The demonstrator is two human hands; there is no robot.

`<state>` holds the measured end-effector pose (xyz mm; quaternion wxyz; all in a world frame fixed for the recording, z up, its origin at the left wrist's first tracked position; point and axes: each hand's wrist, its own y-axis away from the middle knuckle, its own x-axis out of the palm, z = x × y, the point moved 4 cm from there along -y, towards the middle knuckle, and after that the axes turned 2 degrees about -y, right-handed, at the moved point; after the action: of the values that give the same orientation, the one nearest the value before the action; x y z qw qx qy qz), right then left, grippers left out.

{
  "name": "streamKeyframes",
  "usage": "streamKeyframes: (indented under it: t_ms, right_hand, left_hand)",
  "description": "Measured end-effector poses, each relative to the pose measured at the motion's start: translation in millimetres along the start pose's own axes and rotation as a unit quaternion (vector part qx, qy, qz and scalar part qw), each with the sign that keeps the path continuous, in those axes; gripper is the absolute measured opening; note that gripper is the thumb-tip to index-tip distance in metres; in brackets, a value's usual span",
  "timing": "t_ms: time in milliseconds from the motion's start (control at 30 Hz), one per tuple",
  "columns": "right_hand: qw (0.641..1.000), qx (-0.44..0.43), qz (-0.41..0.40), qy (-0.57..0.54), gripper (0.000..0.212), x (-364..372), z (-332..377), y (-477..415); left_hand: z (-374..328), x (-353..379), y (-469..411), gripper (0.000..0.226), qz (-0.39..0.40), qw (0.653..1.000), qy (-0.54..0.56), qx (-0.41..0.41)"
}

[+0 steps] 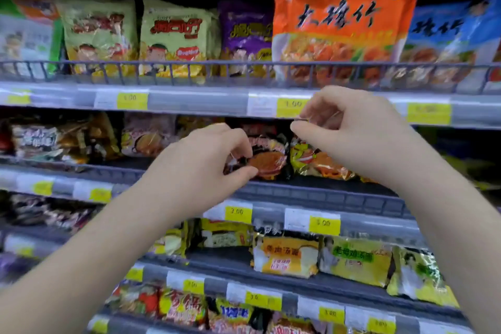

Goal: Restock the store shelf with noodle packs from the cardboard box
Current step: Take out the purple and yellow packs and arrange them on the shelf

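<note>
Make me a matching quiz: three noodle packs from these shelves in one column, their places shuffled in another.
Packs:
1. orange pack
2. blue pack
3. black pack

Places:
A. pinched by the left hand
B. far right of the upper row
C. right beside the purple pack

Pairs: 1-C, 2-B, 3-A.

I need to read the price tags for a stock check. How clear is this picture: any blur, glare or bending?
Head view: soft throughout, smeared most at the left edge; price tag digits barely legible; lower shelf edge slants and curves, likely wide-lens distortion; foil on the dark noodle pack glints; shelf recesses dark.
</note>
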<state>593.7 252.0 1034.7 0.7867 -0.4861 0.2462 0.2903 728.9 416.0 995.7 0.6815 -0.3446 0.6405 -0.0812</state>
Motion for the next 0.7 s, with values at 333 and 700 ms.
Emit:
streamKeyframes:
  t_ms: [333,700]
  right_hand:
    - [0.989,0.029,0.065,-0.132,0.016,78,10,46]
    - [0.984,0.071,0.114,-0.116,0.012,166,129,101]
  left_hand:
    - [33,25,78,0.014,0.097,0.993,0.000,-0.066]
    - [119,-26,207,0.022,0.150,0.985,0.018,-0.089]
